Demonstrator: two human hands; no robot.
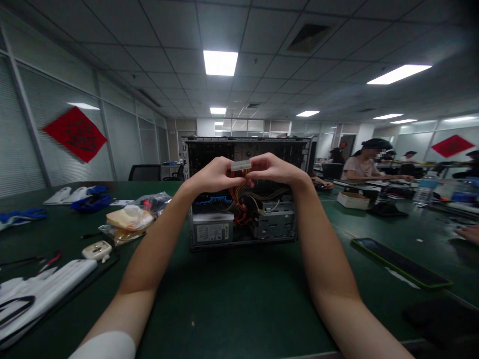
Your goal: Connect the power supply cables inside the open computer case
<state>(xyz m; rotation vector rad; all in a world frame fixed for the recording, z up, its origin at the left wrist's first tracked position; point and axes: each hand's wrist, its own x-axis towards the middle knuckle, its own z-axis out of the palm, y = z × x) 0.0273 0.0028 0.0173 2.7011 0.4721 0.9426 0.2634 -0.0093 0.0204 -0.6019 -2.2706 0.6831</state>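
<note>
Between my two hands is a wide, pale multi-pin power connector, with red, orange and yellow wires running down from it. My left hand pinches its left end, and my right hand has fingers closed on its right end. Behind them an open computer case stands on the green table. A silver power supply with a label sits at its lower left, and a metal drive cage at its lower right. My hands hide part of the case's inside.
On the left lie a white power strip, a plug adapter, a plastic bag and blue gloves. A green-edged phone and a small box are at right. A co-worker sits beyond.
</note>
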